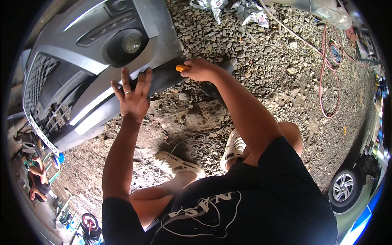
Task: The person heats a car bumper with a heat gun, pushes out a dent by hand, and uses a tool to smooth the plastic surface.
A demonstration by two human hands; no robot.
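Note:
A grey car bumper [151,18] with a round fog lamp [131,42] fills the upper left. Below the lamp, my left hand [135,98] lies against the bumper's lower part with its fingers spread, a ring on one of them. My right hand [200,70] is closed around a small orange-handled tool [182,68]. It sits at the bumper's dark lower strip [163,77], near the corner. The tool's working end is not visible, so I cannot tell its kind. Just behind my right hand, a dark tool [210,90] lies on the gravel, partly hidden by my forearm.
A thin cord [185,140] crosses the ground between my shoes. Crumpled plastic and paper [249,12] lie at the top. A pink hose [322,81] loops over the gravel on the right. A car wheel [344,186] stands lower right. Another person [38,181] is at far left.

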